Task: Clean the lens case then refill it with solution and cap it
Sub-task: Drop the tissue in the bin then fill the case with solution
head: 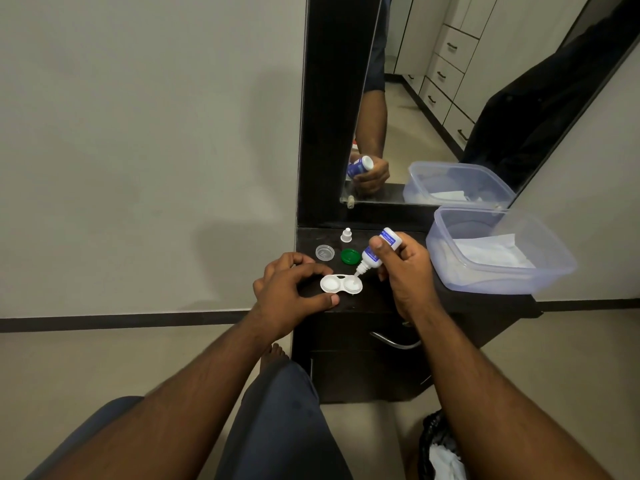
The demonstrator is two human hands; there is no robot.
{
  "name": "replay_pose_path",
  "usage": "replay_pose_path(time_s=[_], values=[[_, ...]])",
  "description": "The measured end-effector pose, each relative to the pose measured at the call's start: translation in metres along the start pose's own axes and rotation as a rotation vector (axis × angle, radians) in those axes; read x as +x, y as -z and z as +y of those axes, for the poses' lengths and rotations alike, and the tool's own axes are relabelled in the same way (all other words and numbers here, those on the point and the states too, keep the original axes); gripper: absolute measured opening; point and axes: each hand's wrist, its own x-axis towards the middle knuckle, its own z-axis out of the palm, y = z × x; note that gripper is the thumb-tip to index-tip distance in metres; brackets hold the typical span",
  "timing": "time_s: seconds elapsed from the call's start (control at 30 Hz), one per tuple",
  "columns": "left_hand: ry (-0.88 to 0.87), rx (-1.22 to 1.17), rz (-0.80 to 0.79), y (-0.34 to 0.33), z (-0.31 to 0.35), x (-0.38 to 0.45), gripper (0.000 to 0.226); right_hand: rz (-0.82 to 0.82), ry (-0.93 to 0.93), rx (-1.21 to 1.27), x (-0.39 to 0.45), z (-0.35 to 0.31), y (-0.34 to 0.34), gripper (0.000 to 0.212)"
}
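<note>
A white two-well lens case (341, 284) lies open on the dark dresser top (377, 299). My left hand (294, 292) holds its left end between curled finger and thumb. My right hand (405, 268) grips a small white and blue solution bottle (379, 249), tipped down with its nozzle over the case's right well. Behind the case lie a clear cap (325, 252) and a green cap (349, 256). The bottle's small white cap (346, 235) stands further back.
A clear plastic tub (498, 251) with white tissue inside sits at the right of the dresser top, by the mirror (450, 98). A drawer handle (391, 339) is below the top's front edge. A black bag (438, 448) with white paper lies on the floor at lower right.
</note>
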Motion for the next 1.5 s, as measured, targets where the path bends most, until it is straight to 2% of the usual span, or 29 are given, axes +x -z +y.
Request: replay_pose_path(time_s=[0.67,1.5], values=[[0.027,-0.094,0.001,-0.0029,-0.0009,-0.0022,0.036,0.009,0.017,0.004,0.0017,0.0032,-0.0013,0.006],[0.024,-0.127,0.011,-0.0055,-0.0038,-0.0022,0.035,0.027,-0.011,-0.025,0.0019,0.0036,0.0013,0.016]])
